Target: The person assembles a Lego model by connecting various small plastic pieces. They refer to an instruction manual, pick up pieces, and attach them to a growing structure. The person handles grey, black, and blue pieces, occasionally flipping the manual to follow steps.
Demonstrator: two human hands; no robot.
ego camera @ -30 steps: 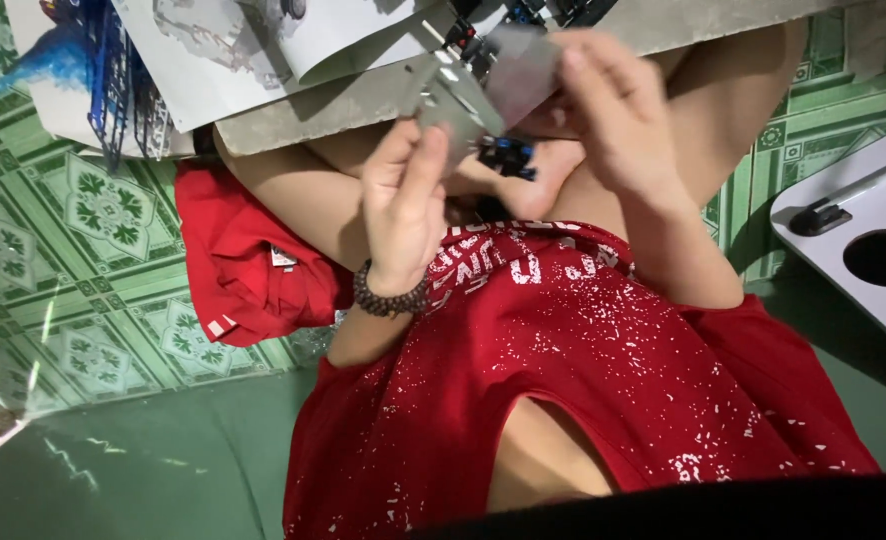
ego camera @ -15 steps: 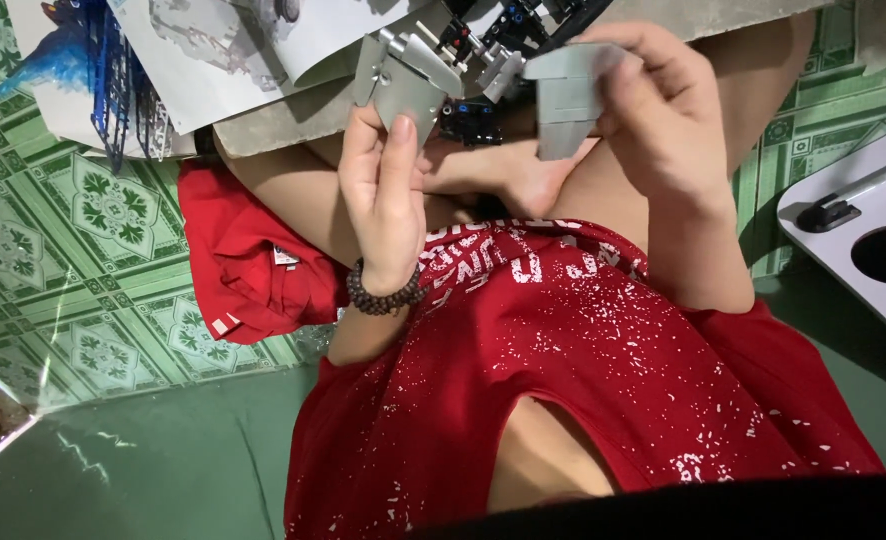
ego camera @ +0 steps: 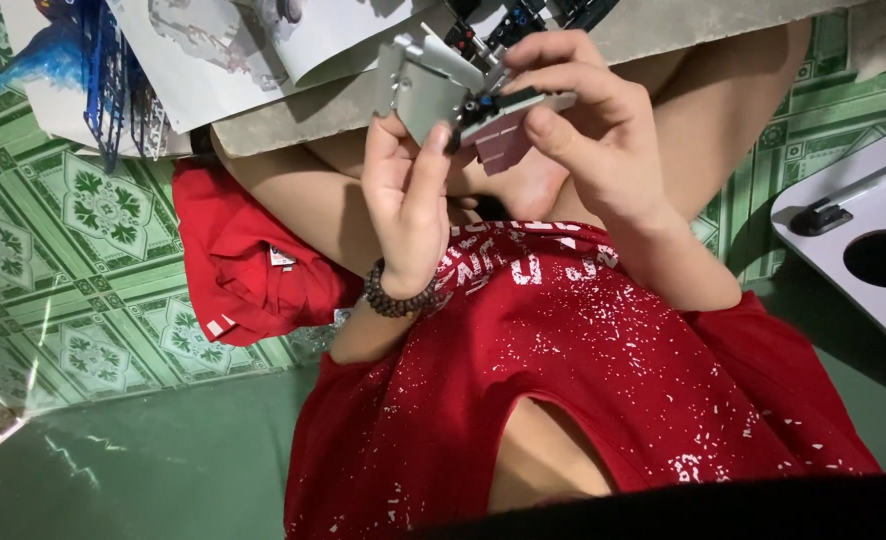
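Hands: left hand [ego camera: 408, 205], right hand [ego camera: 593, 130] grip grey model [ego camera: 433, 90] | dark top cropped

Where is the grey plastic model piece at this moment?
In the head view, the grey model piece sits top centre, gripped between the left hand and right hand, just below the open instruction booklet.

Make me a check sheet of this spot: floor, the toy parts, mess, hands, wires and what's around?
Surface: green patterned floor; grey board over the knees.
Job's things: grey model and a flat grey panel, held together.
Clutter: paper sheets, blue parts frame, red cloth.
Hands: left hand grips the model; right hand holds the panel against it.
Cables: nothing seen.
Surroundings: white tray with a round hole, at the right.
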